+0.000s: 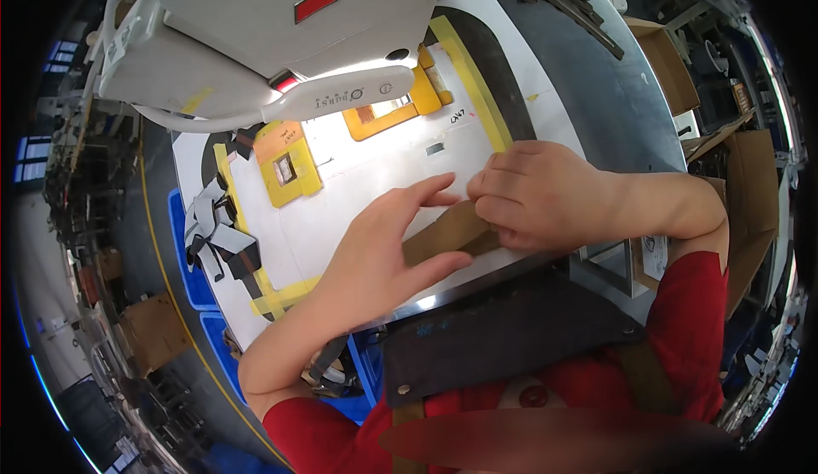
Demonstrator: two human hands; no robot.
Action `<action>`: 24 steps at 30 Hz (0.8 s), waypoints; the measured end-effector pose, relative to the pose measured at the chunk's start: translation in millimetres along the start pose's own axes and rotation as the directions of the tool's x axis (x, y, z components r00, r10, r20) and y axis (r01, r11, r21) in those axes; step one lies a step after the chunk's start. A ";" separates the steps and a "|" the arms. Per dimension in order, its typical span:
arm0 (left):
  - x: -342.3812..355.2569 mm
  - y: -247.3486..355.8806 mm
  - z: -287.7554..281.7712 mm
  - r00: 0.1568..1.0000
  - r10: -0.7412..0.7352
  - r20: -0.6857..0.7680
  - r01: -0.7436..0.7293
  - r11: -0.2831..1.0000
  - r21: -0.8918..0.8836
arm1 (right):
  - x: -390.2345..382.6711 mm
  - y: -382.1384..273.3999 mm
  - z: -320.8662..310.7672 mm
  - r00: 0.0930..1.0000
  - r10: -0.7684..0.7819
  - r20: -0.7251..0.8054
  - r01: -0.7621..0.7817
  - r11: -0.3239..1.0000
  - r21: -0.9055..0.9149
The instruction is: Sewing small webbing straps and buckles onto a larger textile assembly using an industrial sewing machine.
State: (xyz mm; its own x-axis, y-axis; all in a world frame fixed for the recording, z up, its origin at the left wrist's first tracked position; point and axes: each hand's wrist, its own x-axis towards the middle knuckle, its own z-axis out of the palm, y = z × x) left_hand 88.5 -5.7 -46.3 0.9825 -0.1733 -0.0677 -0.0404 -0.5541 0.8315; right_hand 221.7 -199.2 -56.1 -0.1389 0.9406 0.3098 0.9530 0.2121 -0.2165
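Note:
A brown piece of flat material, perhaps fabric or leather point(452, 231), stretches between my hands above the white work surface point(362, 193). My right hand point(537, 197) is closed with its fingers pinched on the right end of this piece. On the other side, my left hand point(388, 248) has its thumb and fingers spread apart, with the brown piece showing in the gap between them. Whether the left palm touches the piece is hidden. A small grey patch point(435, 148) lies on the white surface just beyond my hands.
A large pale machine head point(281, 39) overhangs the far left. Yellow-edged templates point(294, 176) lie beneath it. Grey and black strips point(217, 227) heap at the left edge, above blue bins point(192, 261). Dark strips point(571, 5) pile at the far right; cardboard boxes point(750, 210) stand right.

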 end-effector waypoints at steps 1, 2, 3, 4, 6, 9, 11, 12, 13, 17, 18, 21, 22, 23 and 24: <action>9.7 1.9 -1.4 0.976 -0.168 0.139 0.194 0.959 -0.209 | -0.6 2.1 3.8 0.997 0.071 -0.044 -0.068 0.995 0.074; 17.3 -2.7 -5.1 0.977 -0.164 0.137 0.190 0.960 -0.204 | -1.4 4.3 5.2 0.986 0.144 -0.083 -0.130 0.980 0.151; 23.8 -10.0 -8.6 0.929 -0.246 0.277 0.332 0.884 -0.328 | -3.6 7.4 1.9 0.986 0.142 -0.088 -0.128 0.981 0.147; 29.4 -16.2 -10.0 0.855 -0.294 0.427 0.476 0.772 -0.421 | -6.2 11.2 -5.0 0.956 0.287 0.056 -0.290 0.905 0.312; 34.3 -23.0 -12.6 0.864 -0.297 0.406 0.472 0.757 -0.452 | -9.3 21.0 -8.0 0.891 0.399 0.216 -0.453 0.773 0.443; 43.8 -30.9 -16.3 0.889 -0.307 0.340 0.439 0.782 -0.442 | -12.0 34.9 -13.0 0.698 0.554 0.453 -0.543 -0.002 0.840; 49.1 -35.4 -19.6 0.901 -0.319 0.294 0.419 0.816 -0.399 | -16.0 46.3 -23.3 0.646 0.572 0.507 -0.520 -0.157 0.840; 51.4 -37.1 -20.4 0.883 -0.387 0.267 0.466 0.797 -0.385 | -22.4 53.3 -26.4 0.642 0.601 0.476 -0.546 -0.078 0.834; 54.9 -39.5 -21.2 0.860 -0.449 0.242 0.510 0.775 -0.373 | -34.9 66.8 -32.3 0.640 0.602 0.477 -0.546 -0.082 0.834; 58.8 -48.0 -13.0 0.902 -0.426 0.069 0.423 0.837 -0.346 | -70.2 96.7 -48.0 0.649 0.657 0.384 -0.759 0.598 0.258; 59.1 -48.6 -10.6 0.902 -0.427 0.070 0.423 0.837 -0.346 | -71.4 97.8 -47.9 0.694 0.674 0.253 -0.684 0.727 -0.059; 64.2 -50.7 -2.1 0.944 -0.330 -0.020 0.311 0.906 -0.286 | -31.5 89.6 -12.7 0.880 0.428 -0.208 -0.433 0.901 0.021; 63.0 -49.3 -2.1 0.948 -0.312 -0.059 0.281 0.912 -0.299 | -12.6 80.1 4.4 0.886 0.405 -0.228 -0.383 0.914 0.133; 65.4 -53.6 0.3 0.954 -0.285 -0.091 0.245 0.917 -0.314 | -0.2 73.7 21.4 0.886 0.392 -0.248 -0.337 0.911 0.236; 66.4 -53.6 2.2 0.958 -0.274 -0.087 0.235 0.920 -0.314 | 5.1 71.2 25.0 0.883 0.396 -0.250 -0.345 0.911 0.226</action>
State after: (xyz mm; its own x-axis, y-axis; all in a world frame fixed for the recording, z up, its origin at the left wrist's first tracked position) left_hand 155.5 10.7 -96.6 0.9679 0.0564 -0.2449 0.2505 -0.2947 0.9222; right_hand 282.0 -172.6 -93.0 0.3222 0.8488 0.4192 0.8551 -0.0710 -0.5136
